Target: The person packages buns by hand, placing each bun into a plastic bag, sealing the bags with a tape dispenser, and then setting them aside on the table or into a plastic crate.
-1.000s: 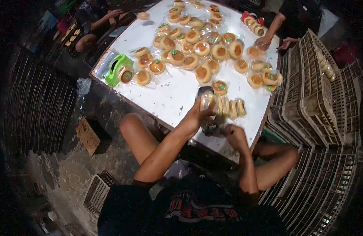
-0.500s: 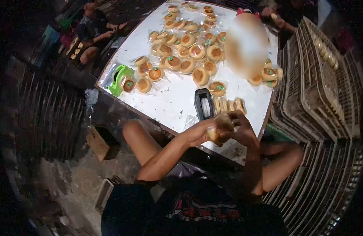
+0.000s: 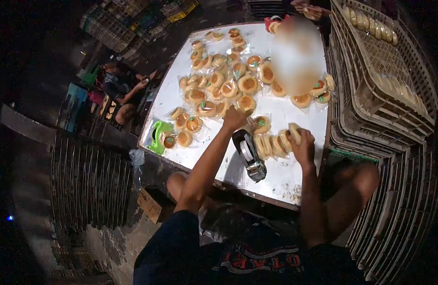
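Note:
My left hand (image 3: 237, 118) reaches over the white table to a wrapped round bun (image 3: 246, 103), its fingers at the bun's lower edge; whether they grip it is hard to tell. My right hand (image 3: 303, 145) is closed on a bun (image 3: 295, 134) at the right end of a row of upright buns (image 3: 271, 146). Between my forearms a black tape dispenser (image 3: 249, 154) stands beside that row. Another wrapped bun with a green label (image 3: 261, 124) lies just behind the row.
Many wrapped buns cover the white table (image 3: 204, 159). A green tape dispenser (image 3: 159, 137) is at its left corner. Stacked plastic crates (image 3: 385, 111) rise at the right. A person (image 3: 121, 88) sits at the far left; another person's hands (image 3: 313, 11) show at the top.
My hands have parted from the buns held together near the table's front edge. The left moved forward to the loose buns, the right to the row's end. The camera view has shifted.

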Motion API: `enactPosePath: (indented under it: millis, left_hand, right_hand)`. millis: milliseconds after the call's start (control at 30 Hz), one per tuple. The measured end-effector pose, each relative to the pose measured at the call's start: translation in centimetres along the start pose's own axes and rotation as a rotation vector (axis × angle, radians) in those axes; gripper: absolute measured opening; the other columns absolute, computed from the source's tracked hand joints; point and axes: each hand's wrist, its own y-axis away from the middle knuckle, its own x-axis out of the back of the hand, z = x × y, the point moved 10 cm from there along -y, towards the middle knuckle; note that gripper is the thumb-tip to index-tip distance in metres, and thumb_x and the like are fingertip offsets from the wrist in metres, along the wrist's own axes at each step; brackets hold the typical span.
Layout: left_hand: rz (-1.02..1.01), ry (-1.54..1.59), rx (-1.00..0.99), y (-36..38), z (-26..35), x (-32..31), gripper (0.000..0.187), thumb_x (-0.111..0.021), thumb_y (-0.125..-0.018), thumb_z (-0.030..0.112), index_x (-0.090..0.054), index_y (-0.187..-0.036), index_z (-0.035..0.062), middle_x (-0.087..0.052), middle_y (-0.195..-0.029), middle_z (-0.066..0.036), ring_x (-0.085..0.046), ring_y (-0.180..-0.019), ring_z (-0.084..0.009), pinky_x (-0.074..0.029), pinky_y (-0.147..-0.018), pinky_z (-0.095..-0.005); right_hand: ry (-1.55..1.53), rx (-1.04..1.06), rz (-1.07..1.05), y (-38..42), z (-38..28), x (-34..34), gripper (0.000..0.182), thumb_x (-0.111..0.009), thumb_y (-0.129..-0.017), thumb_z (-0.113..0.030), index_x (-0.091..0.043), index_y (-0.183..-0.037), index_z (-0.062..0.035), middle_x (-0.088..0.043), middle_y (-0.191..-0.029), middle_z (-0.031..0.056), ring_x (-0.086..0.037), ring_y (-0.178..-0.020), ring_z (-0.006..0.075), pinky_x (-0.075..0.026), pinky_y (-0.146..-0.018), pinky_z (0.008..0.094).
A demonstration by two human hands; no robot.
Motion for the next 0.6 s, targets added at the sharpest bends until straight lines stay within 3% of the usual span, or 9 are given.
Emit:
enactPosePath:
  millis: [100,133,200,300,367,400,467,533,600]
  left_hand:
    - [-0.165,-0.259,0.164,-8.5,-8.4,-7.6,0.099,-0.07,-0.07,0.062,-0.044,-0.13,-0.0131,-0.055,-0.122,-0.034,-0.054,-0.118,-0.041,-0.045,-0.099,-0.046]
    - [-0.085,-0.464,0.006,-9.5,-8.0,-8.5,0.099,-0.074,-0.066,0.059,-0.047,-0.124,-0.0158,-0.058,-0.117,-0.033,-0.057,-0.113,-0.0418,-0.048,-0.094,-0.0456]
    - [-0.129,-0.147,0.163,-8.2,-7.3,-7.1,0.081,-0.076,-0.069,0.048,-0.052,-0.116,-0.0142,-0.059,-0.117,-0.032,-0.062,-0.106,-0.0405,-0.051,-0.088,-0.0438]
    - [0.123,-0.043,-0.069,-2.6,0.7,-0.2,0.068,-0.079,-0.07,0.038,-0.055,-0.11,-0.0106,-0.062,-0.111,-0.03,-0.065,-0.099,-0.0382,-0.053,-0.081,-0.0422]
    - [-0.028,0.188,-0.164,1.7,4.4,2.0,0.065,-0.08,-0.071,0.035,-0.055,-0.112,-0.0093,-0.067,-0.101,-0.026,-0.068,-0.091,-0.033,-0.053,-0.076,-0.0403]
    - [-0.166,0.265,-0.224,4.5,6.5,2.9,0.061,-0.078,-0.075,0.035,-0.056,-0.113,-0.0082,-0.069,-0.095,-0.021,-0.068,-0.085,-0.0277,-0.053,-0.072,-0.0362]
    - [-0.458,0.585,-0.109,10.0,9.6,4.1,0.045,-0.065,-0.089,0.033,-0.059,-0.115,-0.003,-0.068,-0.105,-0.015,-0.066,-0.094,-0.0221,-0.052,-0.08,-0.034]
    - [-0.48,1.273,-0.063,11.4,8.0,4.4,0.05,-0.058,-0.092,0.039,-0.056,-0.122,-0.0005,-0.064,-0.116,-0.015,-0.061,-0.106,-0.0209,-0.049,-0.088,-0.0348]
    - [-0.443,1.395,-0.291,13.5,8.3,4.4,0.074,-0.034,-0.094,0.063,-0.053,-0.128,-0.0007,-0.059,-0.123,-0.016,-0.054,-0.117,-0.0258,-0.041,-0.098,-0.0425]
  right_hand:
    - [0.062,-0.101,-0.031,0.3,-1.6,0.4,0.053,-0.07,-0.079,-0.031,-0.053,-0.121,-0.0033,-0.058,-0.11,0.0215,-0.056,-0.102,0.0393,-0.045,-0.087,0.0499]
    - [0.084,-0.093,-0.031,0.5,-1.8,0.7,0.055,-0.07,-0.08,-0.031,-0.051,-0.124,-0.0044,-0.056,-0.114,0.0213,-0.055,-0.105,0.0393,-0.044,-0.089,0.0493]
    - [0.016,-0.103,0.013,0.5,-2.0,1.9,0.055,-0.069,-0.08,-0.03,-0.051,-0.125,-0.0049,-0.055,-0.116,0.0201,-0.054,-0.107,0.0393,-0.043,-0.092,0.0499]
    - [0.006,-0.026,0.029,-0.6,-5.7,4.1,0.068,-0.075,-0.075,-0.023,-0.044,-0.132,-0.0031,-0.052,-0.122,0.0204,-0.05,-0.114,0.039,-0.041,-0.096,0.0472]
    - [-0.03,0.07,0.034,-1.1,-9.5,5.2,0.086,-0.08,-0.069,-0.018,-0.035,-0.142,-0.0037,-0.045,-0.132,0.021,-0.045,-0.122,0.0398,-0.039,-0.1,0.0459]
    - [-0.054,0.135,-0.07,-1.0,-11.0,4.5,0.094,-0.079,-0.071,-0.033,-0.029,-0.147,-0.0068,-0.035,-0.144,0.0197,-0.037,-0.131,0.0371,-0.033,-0.107,0.048]
    - [-0.043,0.28,-0.135,-0.2,-14.9,4.3,0.097,-0.08,-0.069,-0.037,-0.031,-0.147,-0.0079,-0.039,-0.14,0.0187,-0.04,-0.128,0.0358,-0.035,-0.105,0.0479]
    - [-0.225,0.202,-0.098,0.6,-15.5,3.7,0.08,-0.08,-0.071,-0.043,-0.047,-0.133,-0.0055,-0.052,-0.123,0.0182,-0.051,-0.112,0.0357,-0.041,-0.096,0.0467]
    - [-0.388,-0.004,-0.096,1.5,-14.7,3.0,0.072,-0.08,-0.072,-0.046,-0.052,-0.123,-0.004,-0.057,-0.113,0.0176,-0.056,-0.102,0.0356,-0.044,-0.09,0.0457]
